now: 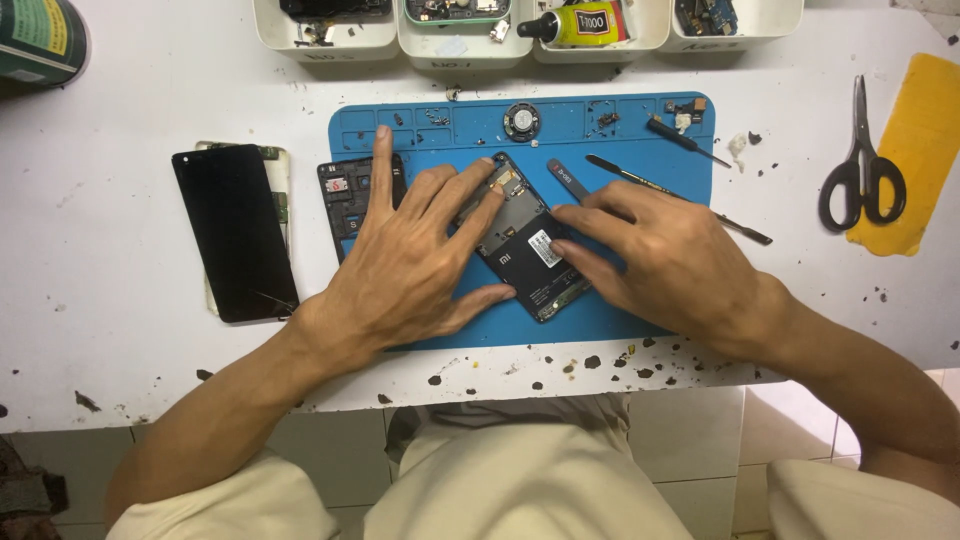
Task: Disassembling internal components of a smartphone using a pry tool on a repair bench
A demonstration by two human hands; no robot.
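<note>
An opened black phone body [528,250] with a black battery lies tilted on the blue repair mat [680,170]. My left hand [410,260] lies flat with spread fingers over its left side, fingertips on the top end and lower edge. My right hand [670,260] presses on its right side, fingers on the battery. A blue pry tool [563,178] sticks out above the right fingers. A black phone frame [345,200] lies partly under my left hand.
A black screen panel [235,232] lies left of the mat. Tweezers [640,182] and a screwdriver [685,140] rest on the mat's right. Scissors [862,165] lie on a yellow cloth [915,140] at the right. White trays [460,45] with parts and a glue tube [580,22] line the far edge.
</note>
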